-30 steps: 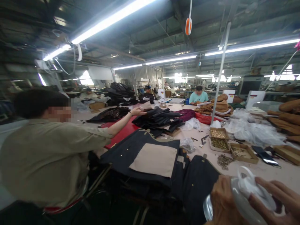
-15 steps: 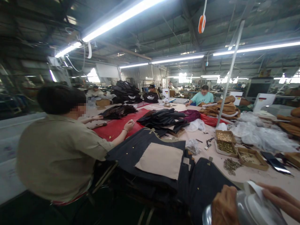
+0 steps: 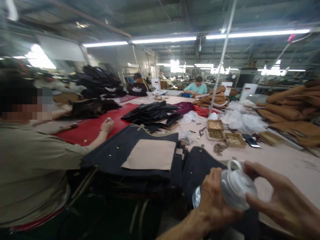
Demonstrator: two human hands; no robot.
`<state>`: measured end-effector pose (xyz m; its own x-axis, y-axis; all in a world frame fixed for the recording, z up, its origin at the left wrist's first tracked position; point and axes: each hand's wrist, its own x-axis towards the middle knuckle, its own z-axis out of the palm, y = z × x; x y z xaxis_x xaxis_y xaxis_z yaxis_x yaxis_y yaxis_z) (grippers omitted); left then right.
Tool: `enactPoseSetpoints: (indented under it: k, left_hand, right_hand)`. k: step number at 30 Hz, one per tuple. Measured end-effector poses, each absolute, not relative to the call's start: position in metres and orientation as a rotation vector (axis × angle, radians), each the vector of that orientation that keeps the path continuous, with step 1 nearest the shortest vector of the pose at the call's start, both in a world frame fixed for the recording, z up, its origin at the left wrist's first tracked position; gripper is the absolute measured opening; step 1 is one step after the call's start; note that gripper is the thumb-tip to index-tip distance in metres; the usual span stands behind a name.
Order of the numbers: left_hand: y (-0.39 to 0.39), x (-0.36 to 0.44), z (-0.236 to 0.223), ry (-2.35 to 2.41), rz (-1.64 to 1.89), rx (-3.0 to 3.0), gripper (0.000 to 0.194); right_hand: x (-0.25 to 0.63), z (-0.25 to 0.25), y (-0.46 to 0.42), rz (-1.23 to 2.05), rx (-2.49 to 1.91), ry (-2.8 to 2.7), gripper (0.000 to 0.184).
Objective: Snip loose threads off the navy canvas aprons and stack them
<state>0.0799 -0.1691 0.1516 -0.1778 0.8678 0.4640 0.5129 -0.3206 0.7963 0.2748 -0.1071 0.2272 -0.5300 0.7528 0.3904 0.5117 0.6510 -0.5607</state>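
My left hand (image 3: 212, 196) is wrapped round the body of a clear water bottle (image 3: 228, 188), which lies tilted with its top toward the right. A white cap (image 3: 242, 183) with a carrying loop tops the bottle. Around that cap, from the right, come the thumb and fingers of my right hand (image 3: 277, 193), gripping its edge. Part of the bottle's body is hidden behind my left fingers, and its base shows at their left. Below and behind the bottle lies dark fabric (image 3: 200, 166) with a tan edge.
A dark garment stack (image 3: 110, 156) bears a beige fabric piece (image 3: 151, 154). At left, a seated co-worker (image 3: 37, 160) reaches over red material (image 3: 95, 125). Boxes of small metal parts (image 3: 215, 129), a phone (image 3: 251, 140) and plastic bags (image 3: 245, 120) lie on the table (image 3: 282, 160). A pole (image 3: 221, 63) rises from it.
The view has swung right, so the co-worker sits nearer the left edge. The bottle and both hands now show more fully; my right thumb and fingers are round the cap.
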Motion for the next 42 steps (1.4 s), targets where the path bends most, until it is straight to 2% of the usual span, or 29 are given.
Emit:
enactPoseSetpoints:
  k: [4,8,12,17,21,23,27,32,42]
  left_hand:
    - [-0.172,0.072,0.183,1.417,1.258,1.770,0.061]
    - [-0.171,0.069,0.198,1.299,1.124,1.731,0.078]
    - [-0.172,0.069,0.198,1.282,1.156,1.690,0.093]
    - [-0.171,0.074,0.183,1.365,1.116,1.677,0.123]
    - [-0.170,0.075,0.177,1.334,1.097,1.754,0.135]
    - [-0.169,0.075,0.177,1.307,1.106,1.790,0.141]
    - [-0.169,0.077,0.172,1.326,1.146,1.822,0.144]
    - [-0.172,0.087,0.164,1.444,1.176,1.907,0.136]
    - [-0.174,0.081,0.166,1.366,1.191,1.874,0.137]
  right_hand:
    - [0.281,0.256,-0.104,0.726,-0.957,-2.351,0.068]
    - [0.292,0.258,-0.100,0.805,-0.870,-2.323,0.086]
    - [0.296,0.253,-0.103,0.778,-0.873,-2.325,0.088]
    - [0.290,0.245,-0.105,0.738,-0.998,-2.276,0.073]
    - [0.299,0.236,-0.102,0.842,-0.941,-2.240,0.091]
    - [0.304,0.235,-0.102,0.889,-0.875,-2.236,0.094]
    - [0.300,0.241,-0.108,0.807,-0.842,-2.295,0.084]
    - [0.289,0.244,-0.114,0.694,-1.020,-2.270,0.072]
    - [0.301,0.233,-0.115,0.843,-0.976,-2.175,0.079]
